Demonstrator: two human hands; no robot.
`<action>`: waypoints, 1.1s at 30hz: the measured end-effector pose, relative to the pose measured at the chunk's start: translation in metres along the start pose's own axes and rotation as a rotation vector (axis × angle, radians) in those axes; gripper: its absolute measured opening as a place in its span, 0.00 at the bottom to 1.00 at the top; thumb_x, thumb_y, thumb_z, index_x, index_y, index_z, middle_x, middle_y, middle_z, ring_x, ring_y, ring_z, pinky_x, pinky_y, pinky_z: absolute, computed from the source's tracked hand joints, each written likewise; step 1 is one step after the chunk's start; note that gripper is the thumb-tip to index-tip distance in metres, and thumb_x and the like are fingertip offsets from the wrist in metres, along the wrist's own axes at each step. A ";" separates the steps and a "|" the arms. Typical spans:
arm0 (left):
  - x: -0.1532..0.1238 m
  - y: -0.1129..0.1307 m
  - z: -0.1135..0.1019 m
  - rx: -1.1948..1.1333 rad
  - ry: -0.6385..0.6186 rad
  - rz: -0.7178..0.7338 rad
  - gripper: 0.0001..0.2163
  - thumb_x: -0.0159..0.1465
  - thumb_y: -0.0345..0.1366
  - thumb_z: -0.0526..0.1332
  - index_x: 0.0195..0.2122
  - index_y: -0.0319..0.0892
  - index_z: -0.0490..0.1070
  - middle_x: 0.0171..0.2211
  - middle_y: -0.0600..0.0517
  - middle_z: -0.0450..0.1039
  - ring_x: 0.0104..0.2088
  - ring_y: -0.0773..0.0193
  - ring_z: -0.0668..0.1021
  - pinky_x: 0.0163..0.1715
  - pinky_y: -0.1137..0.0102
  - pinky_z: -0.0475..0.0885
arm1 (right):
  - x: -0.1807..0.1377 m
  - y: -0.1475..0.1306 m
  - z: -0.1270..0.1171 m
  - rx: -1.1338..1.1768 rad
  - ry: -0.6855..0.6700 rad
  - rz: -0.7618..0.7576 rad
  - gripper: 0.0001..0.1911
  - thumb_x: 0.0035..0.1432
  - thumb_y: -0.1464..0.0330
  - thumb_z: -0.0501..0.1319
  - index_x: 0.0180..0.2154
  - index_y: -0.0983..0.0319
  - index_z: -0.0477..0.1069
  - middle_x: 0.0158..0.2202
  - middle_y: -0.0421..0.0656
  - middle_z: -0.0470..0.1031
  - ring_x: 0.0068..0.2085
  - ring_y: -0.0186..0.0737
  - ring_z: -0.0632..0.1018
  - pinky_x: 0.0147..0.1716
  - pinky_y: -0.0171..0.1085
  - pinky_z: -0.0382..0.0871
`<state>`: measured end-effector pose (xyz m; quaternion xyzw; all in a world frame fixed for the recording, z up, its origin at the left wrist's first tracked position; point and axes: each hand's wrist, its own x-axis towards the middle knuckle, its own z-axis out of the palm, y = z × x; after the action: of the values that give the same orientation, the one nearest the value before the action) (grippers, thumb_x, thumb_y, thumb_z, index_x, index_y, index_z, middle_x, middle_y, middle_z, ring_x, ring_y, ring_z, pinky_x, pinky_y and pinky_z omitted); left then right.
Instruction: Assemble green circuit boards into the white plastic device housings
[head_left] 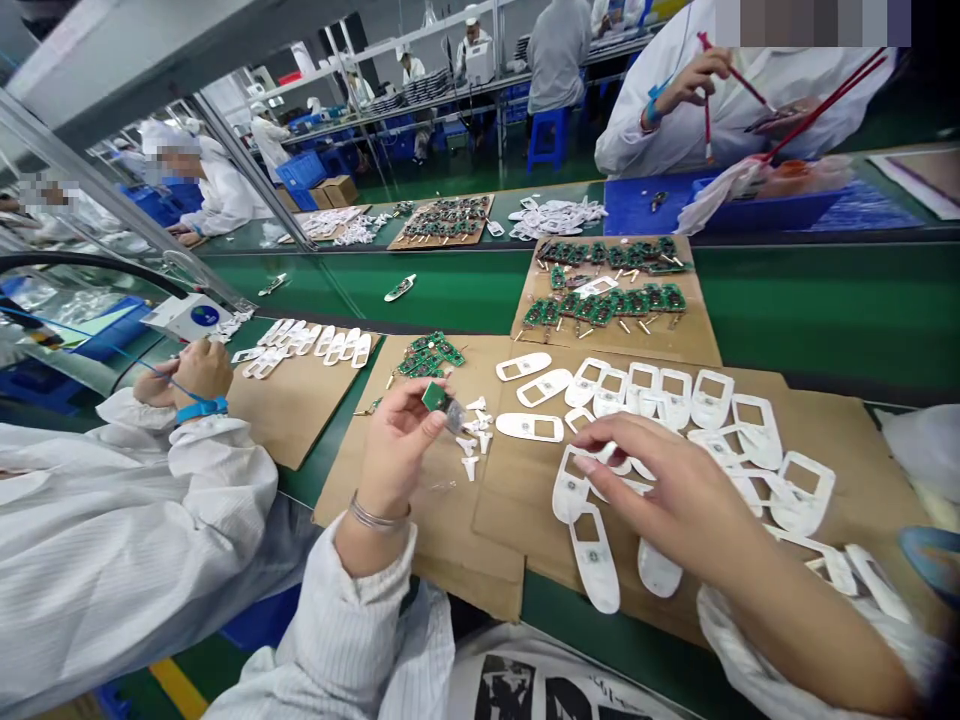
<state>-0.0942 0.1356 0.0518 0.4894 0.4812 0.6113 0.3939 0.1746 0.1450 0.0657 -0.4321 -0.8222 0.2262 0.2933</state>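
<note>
A small green circuit board (433, 397) with a greyish clear part at its lower edge is pinched between the thumb and fingers of my left hand (401, 435). Below it on the cardboard lie several small white plastic pieces (470, 466), and just behind is a heap of green boards (429, 355). My right hand (652, 480) is over the white plastic casings (592, 560), thumb and fingers apart. Its fingertips are close to one casing (570, 490) with a rectangular window; whether they touch it I cannot tell. The hand hides part of the casings beneath.
A cardboard sheet (705, 340) with rows of boards lies across the green belt (450, 290). At left, a co-worker's hands (202, 375) are beside another cardboard (300, 420) with white casings. Opposite, another person holds red-handled tools (739, 75) above a blue tray (787, 210).
</note>
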 end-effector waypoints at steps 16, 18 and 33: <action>-0.042 -0.015 0.079 -0.658 -0.537 -0.732 0.16 0.64 0.47 0.57 0.39 0.39 0.73 0.32 0.46 0.76 0.29 0.62 0.78 0.26 0.70 0.75 | -0.032 0.010 -0.002 0.401 0.193 -0.259 0.09 0.60 0.76 0.58 0.38 0.56 0.70 0.40 0.42 0.78 0.44 0.40 0.77 0.46 0.45 0.73; -0.045 -0.017 0.085 -0.650 -0.670 -0.808 0.15 0.65 0.46 0.56 0.38 0.39 0.71 0.28 0.46 0.76 0.23 0.62 0.78 0.21 0.71 0.73 | -0.030 0.013 -0.008 0.279 0.127 -0.378 0.12 0.59 0.79 0.56 0.38 0.56 0.70 0.42 0.42 0.78 0.48 0.41 0.75 0.49 0.47 0.71; -0.057 -0.015 0.101 -0.577 -0.389 -0.572 0.14 0.57 0.41 0.69 0.41 0.41 0.75 0.33 0.52 0.73 0.33 0.68 0.77 0.35 0.73 0.75 | -0.048 0.009 -0.012 0.198 0.270 -0.049 0.11 0.55 0.67 0.66 0.41 0.58 0.71 0.38 0.44 0.77 0.42 0.43 0.77 0.42 0.43 0.72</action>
<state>0.0165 0.1054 0.0303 0.3128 0.3239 0.4837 0.7505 0.2094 0.1106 0.0554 -0.4075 -0.7593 0.2388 0.4477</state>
